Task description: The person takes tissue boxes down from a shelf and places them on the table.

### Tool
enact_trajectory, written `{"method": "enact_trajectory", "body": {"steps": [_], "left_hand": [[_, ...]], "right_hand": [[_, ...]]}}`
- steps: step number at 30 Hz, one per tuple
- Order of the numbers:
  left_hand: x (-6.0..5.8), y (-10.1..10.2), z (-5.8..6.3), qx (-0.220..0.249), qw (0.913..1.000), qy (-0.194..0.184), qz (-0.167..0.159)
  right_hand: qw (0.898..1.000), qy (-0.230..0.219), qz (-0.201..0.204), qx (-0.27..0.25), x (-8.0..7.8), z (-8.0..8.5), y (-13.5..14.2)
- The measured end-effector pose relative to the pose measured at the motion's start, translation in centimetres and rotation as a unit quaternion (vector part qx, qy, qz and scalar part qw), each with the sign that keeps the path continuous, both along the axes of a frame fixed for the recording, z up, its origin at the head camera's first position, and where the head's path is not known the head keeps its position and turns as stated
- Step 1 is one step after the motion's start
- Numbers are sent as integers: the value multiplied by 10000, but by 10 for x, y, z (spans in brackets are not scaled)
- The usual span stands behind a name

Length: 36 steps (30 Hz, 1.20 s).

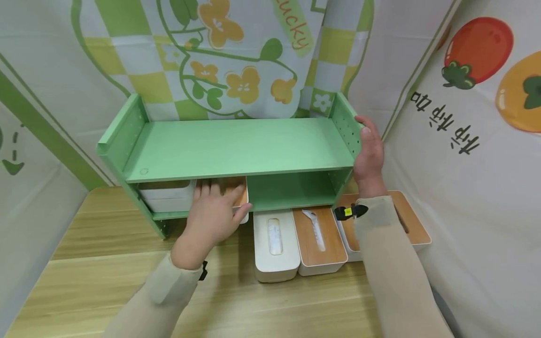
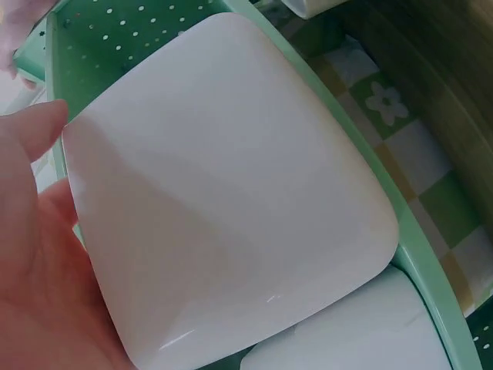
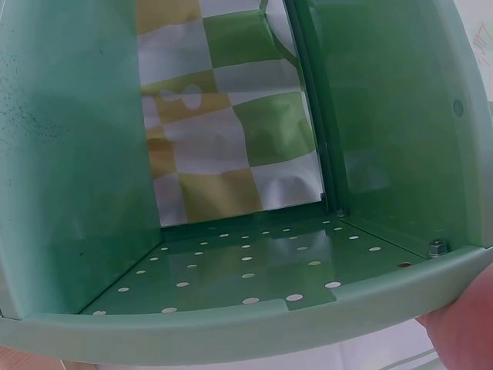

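Observation:
My left hand [image 1: 215, 216] lies over the front of a wood-lidded tissue box [image 2: 231, 185] in the lower level of a green shelf [image 1: 236, 143]. Its fingers stretch across the lid, the thumb out by the front right corner. In the left wrist view the box's white end fills the middle, with fingers along its left edge. Left of it in the shelf sits another white box [image 1: 166, 199]. My right hand [image 1: 369, 157] grips the top edge of the shelf's right side panel, fingertips hooked over it. The right wrist view looks into the shelf, along its perforated panel.
On the wooden table [image 1: 101, 263], in front of the shelf, stand a white tissue box [image 1: 276, 260] and a wood-lidded box [image 1: 310, 246] with tissue in its slot. More wood-lidded boxes [image 1: 407, 211] are partly behind my right arm. A patterned cloth [image 1: 236, 56] hangs behind the shelf.

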<state>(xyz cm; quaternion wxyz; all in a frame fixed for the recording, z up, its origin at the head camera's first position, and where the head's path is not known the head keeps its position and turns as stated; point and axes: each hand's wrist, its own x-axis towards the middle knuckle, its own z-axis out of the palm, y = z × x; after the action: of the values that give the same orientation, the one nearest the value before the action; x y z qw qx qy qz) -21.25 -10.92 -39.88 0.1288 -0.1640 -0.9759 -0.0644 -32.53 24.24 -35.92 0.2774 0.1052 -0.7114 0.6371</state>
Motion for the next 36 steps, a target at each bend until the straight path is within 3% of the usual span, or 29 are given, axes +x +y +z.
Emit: {"method": "enact_trajectory", "body": {"steps": [7, 17, 27, 31, 33, 35, 36], "left_hand": [[-4, 2, 2, -89, 9995, -298, 95], [3, 2, 4, -269, 9990, -346, 127], [1, 4, 7, -338, 9967, -691, 251], [5, 3, 4, -24, 9993, -338, 159], [9, 1, 0, 372, 9992, 143, 10], [13, -1, -5, 1001, 9908, 884, -217], [15, -3, -9, 1344, 9817, 1318, -297]], "right_hand": [[9999, -90, 34, -32, 1, 2, -2], [9997, -246, 55, -68, 2, 3, -2], [9997, -250, -34, 31, 4, 4, -4], [9998, -151, -84, 107, 4, 4, -3], [9999, -115, -77, 91, 4, 3, -2], [9999, -125, -50, 48, 4, 3, -2], [9999, -140, -52, 41, 4, 3, -2]]}}
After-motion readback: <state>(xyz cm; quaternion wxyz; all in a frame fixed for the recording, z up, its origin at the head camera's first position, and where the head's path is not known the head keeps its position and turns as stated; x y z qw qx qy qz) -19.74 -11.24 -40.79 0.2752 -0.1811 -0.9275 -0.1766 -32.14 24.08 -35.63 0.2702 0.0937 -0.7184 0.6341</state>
